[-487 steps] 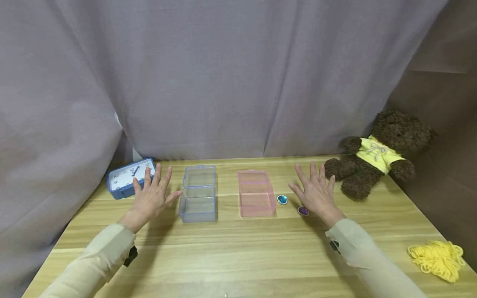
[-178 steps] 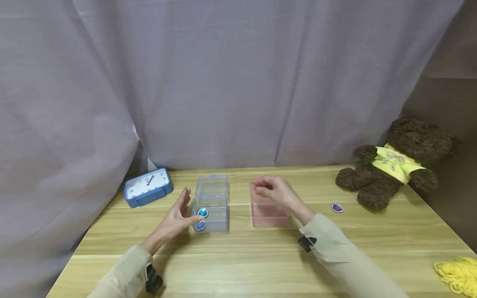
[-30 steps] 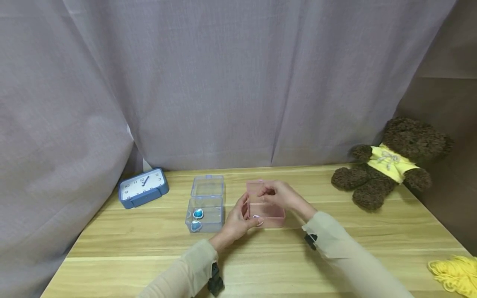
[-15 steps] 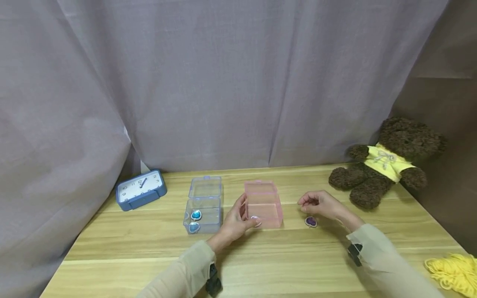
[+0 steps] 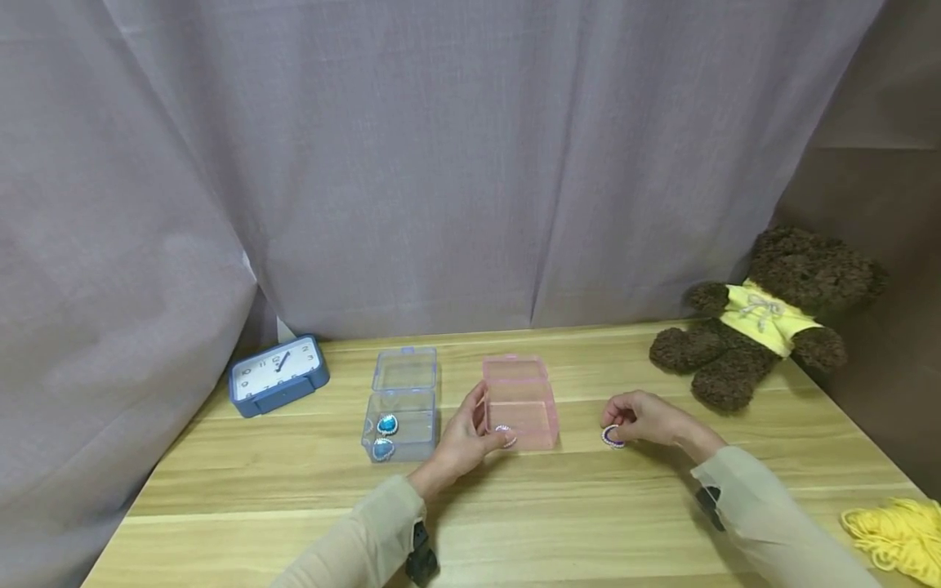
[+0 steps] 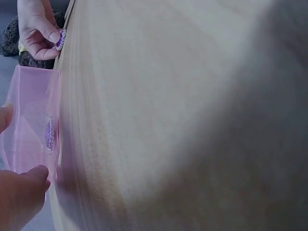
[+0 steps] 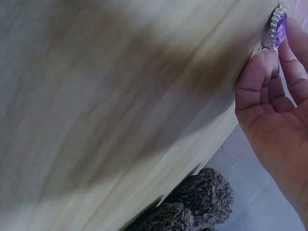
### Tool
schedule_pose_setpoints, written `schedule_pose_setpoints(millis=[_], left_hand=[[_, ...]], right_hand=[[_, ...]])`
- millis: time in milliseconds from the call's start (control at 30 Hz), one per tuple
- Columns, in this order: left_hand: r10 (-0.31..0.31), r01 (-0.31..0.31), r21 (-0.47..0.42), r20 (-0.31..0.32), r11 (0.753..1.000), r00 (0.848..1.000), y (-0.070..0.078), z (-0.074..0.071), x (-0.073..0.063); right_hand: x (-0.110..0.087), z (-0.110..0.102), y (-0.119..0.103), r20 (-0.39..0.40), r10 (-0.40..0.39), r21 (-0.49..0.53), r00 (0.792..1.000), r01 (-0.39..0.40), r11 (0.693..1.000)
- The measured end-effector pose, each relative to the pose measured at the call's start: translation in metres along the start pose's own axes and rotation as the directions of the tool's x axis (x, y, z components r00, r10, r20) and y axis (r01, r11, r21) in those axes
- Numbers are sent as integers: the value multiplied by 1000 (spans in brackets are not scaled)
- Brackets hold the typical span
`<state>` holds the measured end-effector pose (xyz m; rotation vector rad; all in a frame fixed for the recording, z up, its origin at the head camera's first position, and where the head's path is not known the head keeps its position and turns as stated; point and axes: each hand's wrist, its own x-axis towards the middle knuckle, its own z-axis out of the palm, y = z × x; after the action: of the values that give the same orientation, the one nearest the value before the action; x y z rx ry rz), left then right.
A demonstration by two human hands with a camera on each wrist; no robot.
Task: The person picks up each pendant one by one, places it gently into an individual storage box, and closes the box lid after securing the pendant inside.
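Note:
In the head view my left hand point(image 5: 463, 438) holds the left side of the pink see-through plastic box point(image 5: 540, 441), thumb at the front and fingers at the side. The box's lid lies folded back. Inside it at the front left is a gem with a pearly rim point(image 5: 506, 436), partly behind my thumb; the left wrist view shows it as purple point(image 6: 50, 134). To the right of the box, my right hand point(image 5: 650, 420) pinches a second purple gem point(image 7: 279, 30) between thumb and fingertips, its beaded edge tilted up.
Left of the pink box stands an open blue see-through box point(image 5: 419, 447) with two blue gems point(image 5: 387, 425) inside. A blue clock point(image 5: 279, 376) lies at the back left. A brown teddy bear point(image 5: 735, 367) sits at the back right, yellow yarn point(image 5: 893, 531) at the right edge.
My right hand has moved from above the pink box rightward to the table and taken hold of the second purple gem. The left hand has stayed at the pink box over the last second.

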<state>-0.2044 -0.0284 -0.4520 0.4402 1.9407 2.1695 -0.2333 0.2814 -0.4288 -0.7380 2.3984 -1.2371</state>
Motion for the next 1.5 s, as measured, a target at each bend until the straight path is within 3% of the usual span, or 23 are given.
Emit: schedule_pose_setpoints(millis=[333, 500, 700, 933, 1233, 1500], left_hand=[[-13, 13, 2, -12, 1000, 1000, 1, 0, 0], [-17, 17, 6, -16, 1000, 1000, 0, 0, 0], [-27, 27, 12, -25, 1000, 999, 0, 0, 1], [-16, 16, 0, -16, 1000, 1000, -1, 0, 1], [-10, 11, 46, -18, 999, 1000, -1, 0, 1], [-18, 19, 64, -28, 998, 999, 1, 0, 0]], right_hand=[[1, 1, -4, -26, -26, 39, 999, 27, 999], [9, 0, -15, -142, -57, 29, 988, 62, 998], [27, 4, -41, -280, -6, 89, 960, 32, 996], [57, 22, -66, -246, 13, 196, 969, 36, 980], [87, 50, -79, -240, -70, 29, 968, 79, 996], [99, 70, -81, -250, -78, -47, 965, 68, 997]])
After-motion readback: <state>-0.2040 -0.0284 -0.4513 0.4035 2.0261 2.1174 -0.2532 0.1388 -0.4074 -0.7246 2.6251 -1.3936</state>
